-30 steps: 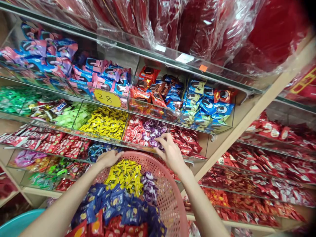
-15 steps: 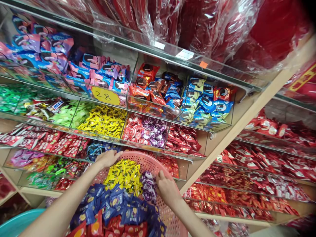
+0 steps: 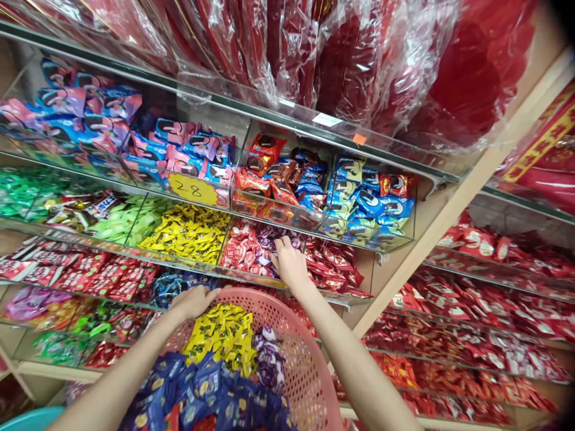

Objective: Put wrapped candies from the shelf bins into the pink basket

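My left hand (image 3: 194, 301) is closed round the far left rim of a pink perforated plastic basket (image 3: 309, 359). Inside the basket lie yellow-wrapped candies (image 3: 224, 335), purple-and-white wrapped candies (image 3: 269, 359) and a heap of dark blue packets (image 3: 202, 392), with a little red showing at the bottom. Up at the shelf, my right hand (image 3: 291, 263) reaches over the front glass lip, fingers apart and slightly bent, at purple wrapped candies (image 3: 266, 237). Red-and-white wrapped candies (image 3: 240, 242) lie just left of it; its fingertips partly cover the purple ones.
Glass-fronted shelves hold cookie packets (image 3: 265, 173) above and yellow candies (image 3: 186, 233) alongside. A yellow price tag (image 3: 193, 190) reads 28. A slanting wooden upright (image 3: 426, 221) divides off more red packets (image 3: 485, 287). A turquoise container edge (image 3: 38, 418) shows lower left.
My right hand has left the basket's purple candies and moved up to the purple candies on the shelf. My left hand stays on the rim. The view has shifted slightly.
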Motion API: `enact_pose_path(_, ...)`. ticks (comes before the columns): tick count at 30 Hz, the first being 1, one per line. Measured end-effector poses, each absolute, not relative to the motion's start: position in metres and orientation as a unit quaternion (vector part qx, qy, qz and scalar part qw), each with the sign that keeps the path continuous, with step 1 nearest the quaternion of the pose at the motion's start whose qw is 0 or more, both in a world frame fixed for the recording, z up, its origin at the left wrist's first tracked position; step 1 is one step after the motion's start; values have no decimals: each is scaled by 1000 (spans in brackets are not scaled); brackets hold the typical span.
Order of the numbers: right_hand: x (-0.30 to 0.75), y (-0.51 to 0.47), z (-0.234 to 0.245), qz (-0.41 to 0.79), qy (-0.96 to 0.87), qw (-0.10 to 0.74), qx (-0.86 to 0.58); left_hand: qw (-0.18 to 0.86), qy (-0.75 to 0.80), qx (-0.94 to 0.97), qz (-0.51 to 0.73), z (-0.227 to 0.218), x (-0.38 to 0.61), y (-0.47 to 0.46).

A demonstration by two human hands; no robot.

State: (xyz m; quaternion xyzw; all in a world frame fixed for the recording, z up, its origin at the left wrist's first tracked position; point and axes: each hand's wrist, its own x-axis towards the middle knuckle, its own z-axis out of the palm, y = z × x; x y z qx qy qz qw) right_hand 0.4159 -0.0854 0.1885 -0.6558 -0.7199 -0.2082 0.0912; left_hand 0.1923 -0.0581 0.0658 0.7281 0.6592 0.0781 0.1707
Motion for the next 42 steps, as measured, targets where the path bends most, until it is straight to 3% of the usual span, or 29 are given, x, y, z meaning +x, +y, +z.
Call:
enact_pose_path(23,408,-57,177,-259,-713,37,-650,174,657,728,94,64,191,-60)
enact_pose_path(42,423,-87,186,-243,-719,66,-647,162,649,739,80,66,193,-56)
